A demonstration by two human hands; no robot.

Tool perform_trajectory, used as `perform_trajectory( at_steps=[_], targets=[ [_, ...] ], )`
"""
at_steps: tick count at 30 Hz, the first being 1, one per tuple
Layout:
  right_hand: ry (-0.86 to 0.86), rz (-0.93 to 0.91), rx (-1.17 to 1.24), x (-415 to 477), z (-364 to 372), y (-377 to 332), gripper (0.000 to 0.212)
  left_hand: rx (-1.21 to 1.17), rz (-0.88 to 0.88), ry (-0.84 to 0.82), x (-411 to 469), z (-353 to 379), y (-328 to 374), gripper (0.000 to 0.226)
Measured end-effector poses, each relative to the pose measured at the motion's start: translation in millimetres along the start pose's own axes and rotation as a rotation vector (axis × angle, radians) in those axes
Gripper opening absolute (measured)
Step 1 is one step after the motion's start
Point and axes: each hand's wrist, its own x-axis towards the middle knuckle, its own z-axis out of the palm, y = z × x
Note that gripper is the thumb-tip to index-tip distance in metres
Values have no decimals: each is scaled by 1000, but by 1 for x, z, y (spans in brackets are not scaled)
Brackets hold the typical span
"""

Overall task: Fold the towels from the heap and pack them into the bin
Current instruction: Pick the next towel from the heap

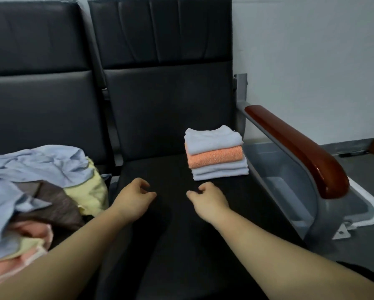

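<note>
Now | left hand [134, 198], right hand [207, 199]: loosely curled, empty | folded towels [215, 153]: four stacked

I read dim, soft indoor light; the black seat [170, 245] nearly swallows shadows. Small glare on the wooden armrest [298, 148]. Overall slightly soft; wide-angle bending at frame edges.

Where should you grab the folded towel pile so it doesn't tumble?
Probably by the bottom blue towel, with one hand slid under each side of the folded towel pile, coming from the open front edge. The soft layers lie loose on each other, so lifting from under keeps them together; the armrest crowds the right side.
</note>
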Motion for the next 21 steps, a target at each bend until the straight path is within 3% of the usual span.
perform_trajectory(
  at_steps=[4, 12, 15, 18, 21],
  targets=[
    [-250, -180, -99, -38, 61, -38, 51, 24, -45, 59, -33, -71, -43, 17],
    [-479, -460, -191, -87, 186, -129, 35, -182, -121, 532, -100, -204, -132, 11],
    [-578, -473, -279, -103, 223, -143, 36, -85, -210, 506, -102, -216, -164, 12],
    [-631, -489, -401, -109, 247, -147, 34, 4, -274, 444, -94, -215, -185, 26],
    [-606, -484, -445, -104, 255, -150, 39, 71, -318, 452, -79, -212, -204, 60]
  ],
)
